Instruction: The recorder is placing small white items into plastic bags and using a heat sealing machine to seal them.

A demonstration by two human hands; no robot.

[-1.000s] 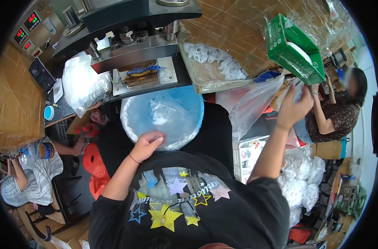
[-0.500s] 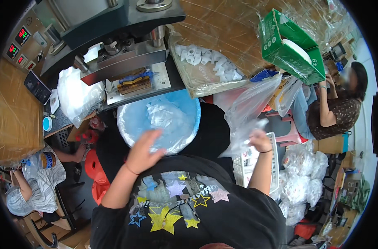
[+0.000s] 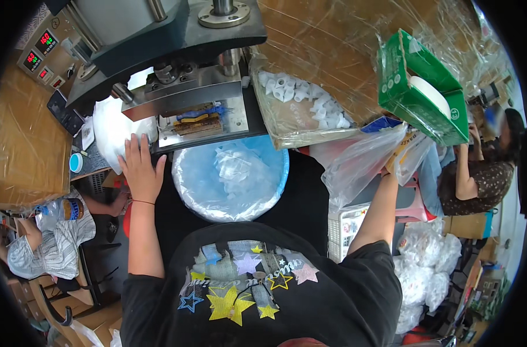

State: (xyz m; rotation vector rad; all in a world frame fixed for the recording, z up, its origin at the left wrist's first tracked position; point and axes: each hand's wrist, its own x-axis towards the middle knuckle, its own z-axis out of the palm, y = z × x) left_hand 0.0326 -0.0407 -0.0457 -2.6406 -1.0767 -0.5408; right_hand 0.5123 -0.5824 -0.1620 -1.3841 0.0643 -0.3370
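Observation:
My left hand (image 3: 142, 170) lies flat, fingers spread, against a full white plastic bag (image 3: 114, 124) beside the press (image 3: 182, 95). My right arm reaches to a clear plastic bag (image 3: 364, 159) hanging at the bench edge. The fingers of my right hand (image 3: 389, 172) are hidden behind the hanging plastic and cannot be made out. Between my arms, at my lap, stands a round blue bin (image 3: 285, 173) with a clear liner. Thin, crumpled translucent plastic pieces (image 3: 237, 168) lie in it. A blue and yellow-brown die (image 3: 201, 118) sits on the press plate.
Small white plastic parts (image 3: 292, 89) lie on a film-wrapped tray (image 3: 304, 139). A green box (image 3: 417, 87) with a white roll stands at right. Below are a white basket (image 3: 335, 234) and stuffed clear bags (image 3: 425, 248). Co-workers sit at left (image 3: 55, 248) and right (image 3: 483, 173).
My left hand has moved from over the bin to the white bag. My right hand has gone forward to the hanging bag; the whitish plastic it held is no longer seen in it.

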